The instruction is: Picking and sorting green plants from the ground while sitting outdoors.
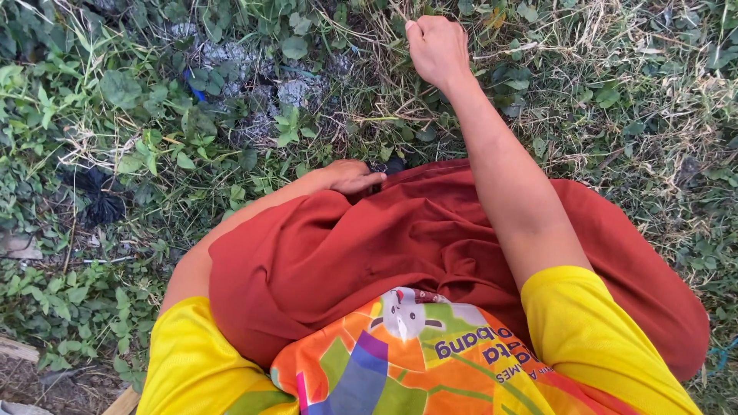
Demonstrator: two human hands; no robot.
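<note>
Hands are working apart: the right hand (437, 48) is fisting around dry grass (384, 31) beyond the red skirt (400, 246), the left hand (350, 177) is resting loosely closed on the skirt's edge, and brittle stems may snap.

Light: soft, even daylight, bright but without hard sun. Shadows: faint, diffuse; deepest under my red cloth (400, 253) and among the leaves (115, 92) at upper left. Glare: a mild sheen along my right forearm (507, 177); dry grass (615, 69) at upper right reads pale. Focus: sharp at centre, slightly soft on my yellow sleeves (592, 330) nearest the lens. Distortion: ground bends toward the corners.
</note>
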